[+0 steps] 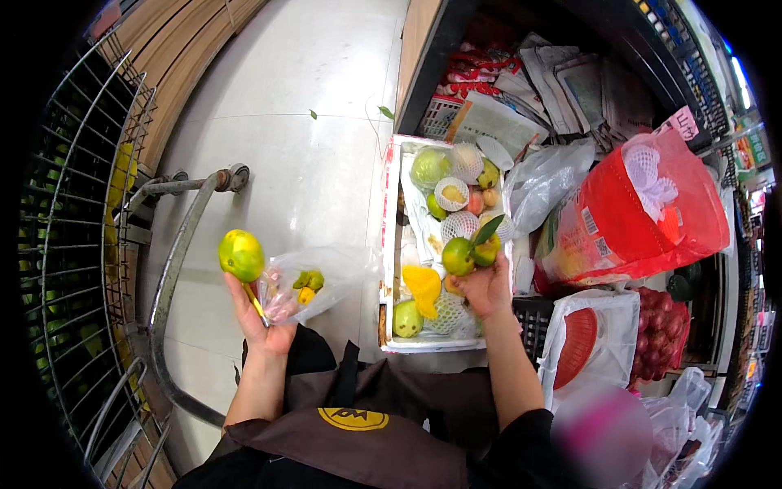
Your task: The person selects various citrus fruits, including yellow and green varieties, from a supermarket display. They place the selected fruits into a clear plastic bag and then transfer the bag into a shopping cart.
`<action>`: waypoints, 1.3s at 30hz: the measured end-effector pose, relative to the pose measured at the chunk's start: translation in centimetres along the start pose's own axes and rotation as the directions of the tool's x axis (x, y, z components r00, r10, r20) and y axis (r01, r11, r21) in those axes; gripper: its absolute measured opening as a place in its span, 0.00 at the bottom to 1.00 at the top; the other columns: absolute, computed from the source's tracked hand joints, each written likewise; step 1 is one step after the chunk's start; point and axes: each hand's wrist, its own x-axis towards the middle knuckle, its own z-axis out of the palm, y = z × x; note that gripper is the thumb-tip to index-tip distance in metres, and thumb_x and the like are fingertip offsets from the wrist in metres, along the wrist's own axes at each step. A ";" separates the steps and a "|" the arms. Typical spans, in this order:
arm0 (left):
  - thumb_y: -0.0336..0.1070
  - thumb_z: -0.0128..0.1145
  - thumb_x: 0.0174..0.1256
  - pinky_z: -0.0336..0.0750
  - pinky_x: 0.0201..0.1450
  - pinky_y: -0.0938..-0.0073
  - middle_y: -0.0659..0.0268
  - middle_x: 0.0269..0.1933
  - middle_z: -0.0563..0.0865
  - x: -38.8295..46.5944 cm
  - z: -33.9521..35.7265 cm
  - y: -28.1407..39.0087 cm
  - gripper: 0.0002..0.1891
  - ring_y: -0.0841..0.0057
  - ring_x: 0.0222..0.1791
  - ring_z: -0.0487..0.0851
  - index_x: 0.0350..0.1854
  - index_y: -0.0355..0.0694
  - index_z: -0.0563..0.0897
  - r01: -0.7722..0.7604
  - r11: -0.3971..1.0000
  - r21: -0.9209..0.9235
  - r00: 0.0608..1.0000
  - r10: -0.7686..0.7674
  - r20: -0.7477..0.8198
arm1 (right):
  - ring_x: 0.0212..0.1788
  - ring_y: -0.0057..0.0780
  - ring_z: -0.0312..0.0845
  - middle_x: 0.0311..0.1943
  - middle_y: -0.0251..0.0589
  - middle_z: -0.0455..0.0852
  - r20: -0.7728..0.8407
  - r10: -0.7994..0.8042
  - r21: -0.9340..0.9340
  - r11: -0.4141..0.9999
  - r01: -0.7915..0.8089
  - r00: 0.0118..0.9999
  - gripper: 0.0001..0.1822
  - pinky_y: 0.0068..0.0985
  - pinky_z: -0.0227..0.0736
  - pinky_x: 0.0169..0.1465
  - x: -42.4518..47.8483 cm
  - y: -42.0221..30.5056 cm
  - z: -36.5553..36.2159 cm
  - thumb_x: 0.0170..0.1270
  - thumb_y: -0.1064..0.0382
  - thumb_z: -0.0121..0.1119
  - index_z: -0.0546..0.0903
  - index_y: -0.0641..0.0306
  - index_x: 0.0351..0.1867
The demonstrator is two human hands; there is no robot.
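My left hand (266, 327) holds up a yellow-green citrus fruit (241, 255) at its fingertips. Along the same palm lies a slim yellow-handled tool (255, 304), too small to identify. A clear plastic bag (342, 272) hangs from that hand, with small green and yellow fruit pieces (310, 282) in it. Over the white foam box (391, 244), my right hand (489, 287) grips green citrus fruits (458, 257) with a leaf attached. Below them the box holds mixed fruit, some in white foam nets (459, 226), a yellow foam net (421, 287) and a pale green fruit (407, 319).
A wire cart (91, 183) of green fruit stands at left, its metal tube frame (168, 275) reaching over the floor. At right are a red bag (605, 214), a white-lined bin (611, 342) and netted onions (660, 336). A dark shelf (574, 91) holds stacked papers.
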 end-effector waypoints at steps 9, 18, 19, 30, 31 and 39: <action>0.62 0.48 0.57 0.72 0.22 0.78 0.63 0.43 0.79 0.8 -1.0 -0.3 0.25 0.76 0.28 0.76 0.50 0.49 0.74 0.184 0.978 -0.093 0.977 -0.172 0.125 | 0.54 0.37 0.67 0.54 0.41 0.68 0.459 0.116 0.003 0.991 -0.133 0.881 0.38 0.40 0.70 0.46 -5.3 6.6 13.1 0.50 0.40 0.57 0.61 0.57 0.59; 0.61 0.49 0.57 0.58 0.14 0.86 0.66 0.39 0.79 1.2 0.5 -1.0 0.23 0.85 0.12 0.64 0.45 0.50 0.73 0.125 0.988 -0.088 0.980 -0.137 -0.141 | 0.54 0.38 0.64 0.53 0.38 0.68 0.411 0.278 0.056 0.943 -0.329 0.868 0.35 0.41 0.65 0.45 -2.0 5.7 17.4 0.50 0.31 0.48 0.67 0.49 0.54; 0.61 0.49 0.57 0.58 0.13 0.86 0.66 0.37 0.79 1.3 0.2 -0.8 0.23 0.85 0.12 0.64 0.45 0.50 0.74 0.125 0.988 -0.093 0.981 -0.137 -0.138 | 0.54 0.39 0.64 0.53 0.38 0.68 0.425 0.277 0.035 0.946 -0.321 0.862 0.35 0.42 0.64 0.46 -1.3 5.4 17.5 0.50 0.31 0.48 0.67 0.49 0.54; 0.58 0.52 0.56 0.55 0.14 0.87 0.73 0.23 0.73 -1.7 1.8 1.4 0.22 0.87 0.14 0.64 0.39 0.43 0.72 0.061 0.986 -0.156 0.985 -0.085 -0.149 | 0.56 0.41 0.62 0.54 0.36 0.68 0.446 0.302 0.063 0.928 -0.366 0.842 0.33 0.50 0.63 0.46 2.6 0.8 20.0 0.50 0.32 0.47 0.70 0.50 0.51; 0.58 0.52 0.57 0.55 0.15 0.88 0.73 0.24 0.73 -2.0 1.5 1.7 0.22 0.87 0.15 0.64 0.40 0.42 0.72 0.081 0.983 -0.164 0.985 -0.104 -0.137 | 0.53 0.41 0.63 0.52 0.36 0.69 0.437 0.319 0.059 0.923 -0.380 0.841 0.33 0.48 0.64 0.42 1.8 0.7 20.3 0.49 0.31 0.47 0.70 0.49 0.51; 0.55 0.52 0.58 0.57 0.14 0.88 0.70 0.28 0.77 -5.2 1.9 4.2 0.22 0.88 0.14 0.65 0.45 0.41 0.74 0.071 0.953 -0.293 0.970 -0.135 -0.202 | 0.50 0.38 0.66 0.49 0.32 0.71 0.216 0.515 0.022 0.847 -0.532 0.829 0.32 0.42 0.69 0.36 -7.1 -4.7 25.0 0.47 0.31 0.50 0.72 0.49 0.46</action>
